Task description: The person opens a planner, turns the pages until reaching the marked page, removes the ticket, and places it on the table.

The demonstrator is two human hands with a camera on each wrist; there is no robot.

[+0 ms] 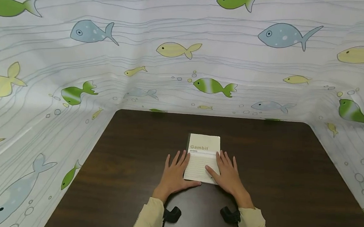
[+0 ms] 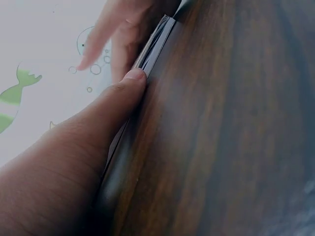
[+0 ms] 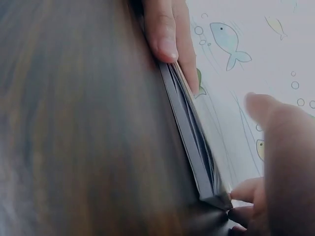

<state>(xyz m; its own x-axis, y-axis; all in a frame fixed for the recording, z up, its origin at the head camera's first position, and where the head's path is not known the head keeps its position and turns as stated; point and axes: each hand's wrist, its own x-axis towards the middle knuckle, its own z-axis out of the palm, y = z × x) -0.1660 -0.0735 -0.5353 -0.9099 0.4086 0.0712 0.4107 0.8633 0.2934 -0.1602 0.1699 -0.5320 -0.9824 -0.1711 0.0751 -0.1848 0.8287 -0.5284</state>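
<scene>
A closed notebook (image 1: 202, 165) with a cream, lined cover and the word "Gambit" lies flat on the dark table, its dark spine strip on the left. My left hand (image 1: 175, 175) rests along its left side with spread fingers, the thumb at the near edge. On the opposite side lies my right hand (image 1: 229, 176), fingers along the right edge and thumb over the cover. In the left wrist view the left thumb (image 2: 129, 81) touches the notebook's edge (image 2: 158, 43). The right wrist view shows the notebook's page edges (image 3: 189, 125), with right fingertips (image 3: 246, 189) at a corner.
The dark wooden table (image 1: 283, 170) extends around the notebook. A white sheet printed with fish (image 1: 165, 21) surrounds it at the back and both sides. Black wrist devices (image 1: 172, 215) sit under both wrists, beside cream sleeves (image 1: 147, 220).
</scene>
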